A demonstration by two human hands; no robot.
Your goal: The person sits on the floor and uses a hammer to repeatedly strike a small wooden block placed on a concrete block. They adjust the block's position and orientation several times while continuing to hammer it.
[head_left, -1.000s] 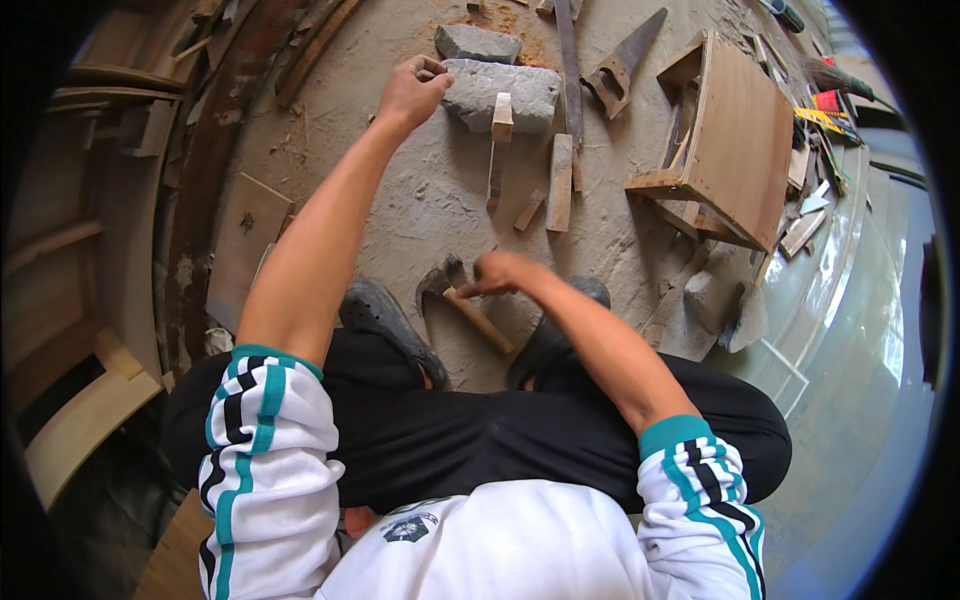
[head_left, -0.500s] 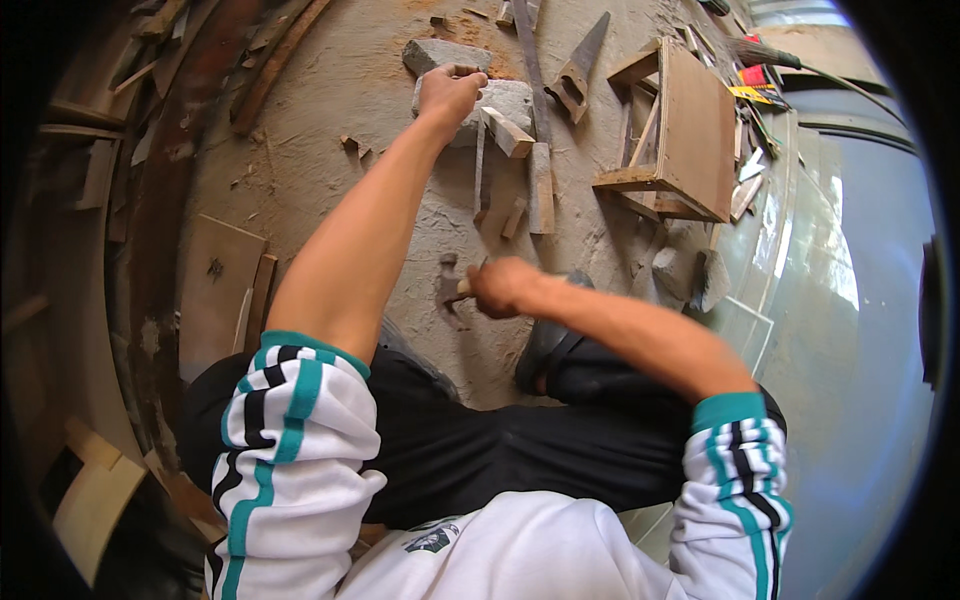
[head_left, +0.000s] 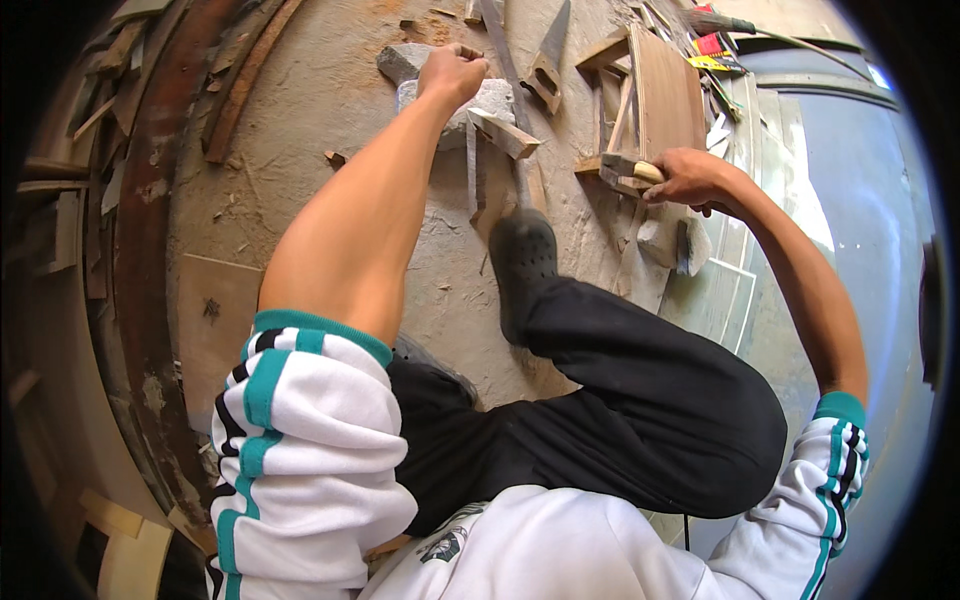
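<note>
Above the grey stone block (head_left: 490,100), my left hand (head_left: 453,76) is closed with its fingertips pinched together. Whatever they may hold is too small to make out. My right hand (head_left: 692,178) grips a hammer (head_left: 648,173) by its pale handle; the dark head lies over the lower corner of a wooden box-like frame (head_left: 672,90) at the right. A short wood piece (head_left: 505,134) rests against the stone block, just below my left hand. Beyond, between my hands, a handsaw (head_left: 545,78) lies on the floor.
My right foot in a dark clog (head_left: 524,255) stands forward by the wood strips. Stone chunks (head_left: 660,240) sit below the frame. Scrap boards (head_left: 125,60) line the left side, with a thin panel (head_left: 215,310) nearer. A broom (head_left: 725,22) lies far right.
My right hand has carried the hammer rightward and forward, from between my feet to the wooden frame. My right foot has stepped forward. My left hand remains over the stone block, still pinched.
</note>
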